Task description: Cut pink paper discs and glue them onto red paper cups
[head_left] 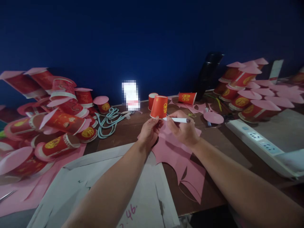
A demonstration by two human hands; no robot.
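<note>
My left hand [149, 131] pinches the rim of an upside-down red paper cup [159, 106] with gold print, holding it tilted above the brown table. My right hand [182, 128] grips a white pen [178, 120], its tip close to the cup's rim. Below both hands lies a sheet of pink paper [180, 158] with curved pieces cut out of it. A second red cup [152, 100] stands just behind the held one.
A heap of red cups with pink paper lids [54, 123] fills the left side, another heap [247, 91] the right. A teal cable [109, 120], a lying cup [187, 98], a pink paper disc [213, 117], a white power strip [258, 141] and white card sheets [95, 186] surround the hands.
</note>
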